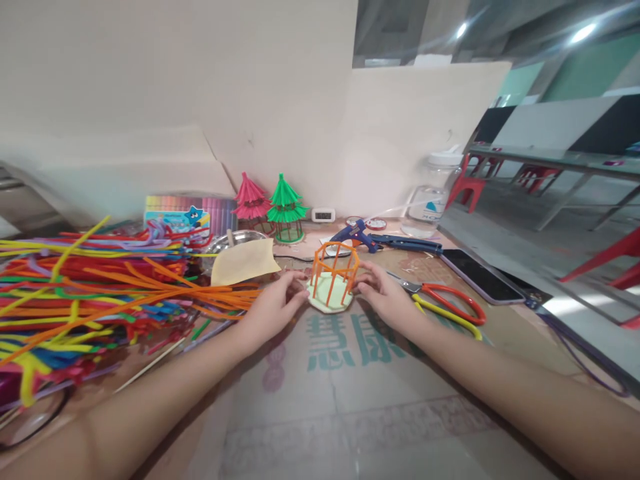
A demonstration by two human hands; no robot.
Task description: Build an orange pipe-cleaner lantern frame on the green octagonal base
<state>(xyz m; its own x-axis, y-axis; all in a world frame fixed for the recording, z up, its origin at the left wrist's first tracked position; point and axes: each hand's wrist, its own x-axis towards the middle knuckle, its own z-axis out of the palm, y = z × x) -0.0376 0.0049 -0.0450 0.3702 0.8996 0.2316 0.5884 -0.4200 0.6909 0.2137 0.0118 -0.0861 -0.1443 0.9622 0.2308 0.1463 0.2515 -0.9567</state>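
An orange pipe-cleaner frame (335, 255) with several upright posts stands on a pale green round base (329, 300) at the middle of the table. My left hand (277, 303) is at the base's left edge, thumb and fingers curled toward it. On the opposite side, my right hand (383, 293) touches the frame and base, its fingers bent round the right edge. Behind them stand a pink model (250, 199) and a green model (285, 203) with pointed, tiered roofs.
Colourful pipe cleaners (100, 287) heap at left beside a marker box (190, 213) and metal bowl (213, 250). Rightward lie a blue glue gun (356, 233), red-and-yellow-handled scissors (453, 290) and a phone (483, 277). A clear jar (427, 200) stands behind.
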